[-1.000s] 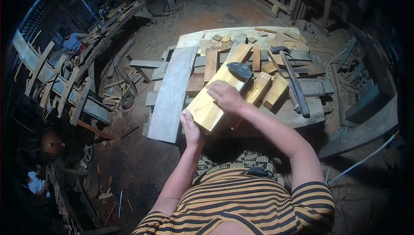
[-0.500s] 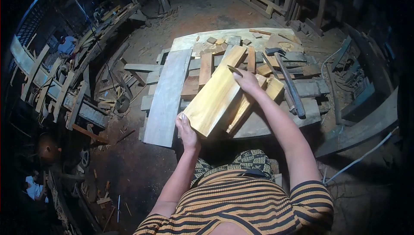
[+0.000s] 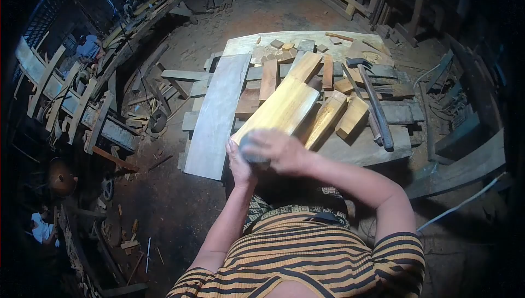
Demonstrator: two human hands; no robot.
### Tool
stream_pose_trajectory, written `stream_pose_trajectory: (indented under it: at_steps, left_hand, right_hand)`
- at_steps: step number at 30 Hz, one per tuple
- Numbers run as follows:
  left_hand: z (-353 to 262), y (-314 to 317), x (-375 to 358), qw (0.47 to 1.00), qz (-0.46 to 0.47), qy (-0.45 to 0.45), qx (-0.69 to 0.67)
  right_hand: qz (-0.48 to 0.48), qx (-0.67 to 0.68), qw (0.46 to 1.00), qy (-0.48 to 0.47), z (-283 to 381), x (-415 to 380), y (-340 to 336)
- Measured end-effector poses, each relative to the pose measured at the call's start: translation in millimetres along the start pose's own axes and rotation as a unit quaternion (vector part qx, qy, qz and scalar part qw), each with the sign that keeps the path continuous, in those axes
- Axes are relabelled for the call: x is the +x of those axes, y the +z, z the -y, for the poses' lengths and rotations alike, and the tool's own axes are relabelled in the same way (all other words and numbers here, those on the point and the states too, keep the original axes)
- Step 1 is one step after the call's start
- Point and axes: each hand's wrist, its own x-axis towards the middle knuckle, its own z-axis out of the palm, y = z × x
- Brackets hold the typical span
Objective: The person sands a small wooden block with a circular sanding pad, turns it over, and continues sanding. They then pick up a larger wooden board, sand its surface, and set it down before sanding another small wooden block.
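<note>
In the head view, the left hand (image 3: 239, 164) has its thumb and fingers partly closed around the near left corner of a long yellow block of smooth wood (image 3: 281, 106). The thumb is up by the edge, and I cannot see where all the other fingers go. The block sticks out ahead of those fingers, tilted away to the right.

The right hand (image 3: 281, 153) is just beside the left one, over the near end of the block. Its fingers are a bit blurry. They are bent over a dark grey, round-looking pad (image 3: 252, 147) and have hold of it. I cannot tell if the pad touches the wood.

To the left of the left fingers lies a long, flat, pale grey wooden board (image 3: 219, 117). Past the far end of the block, ahead of both hands, is another yellow piece of wood (image 3: 307, 66). Ahead and to the right of the right fingers lie two chunky yellow wood blocks (image 3: 353, 116). Farther right is a hammer with a dark metal head and a long grey handle (image 3: 374, 104). Small brown bits of wood (image 3: 287, 53) lie well ahead of the fingers.
</note>
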Motion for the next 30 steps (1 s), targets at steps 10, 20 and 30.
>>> stream_pose_trajectory:
  at_steps: [10,20,30]
  left_hand:
    - [-2.4,11.0,-7.8,0.998,-0.038,0.02,0.053]
    - [5.8,-0.7,-3.0,0.999,-0.031,0.007,0.011]
    - [11.2,-17.2,2.9,0.998,-0.002,0.017,0.061]
  right_hand:
    - [0.067,0.015,0.961,0.268,-93.7,21.2,5.9]
    - [0.032,-0.05,0.955,0.289,-123.7,10.1,-17.1]
    - [0.05,0.015,0.994,0.099,18.1,-20.7,-1.1]
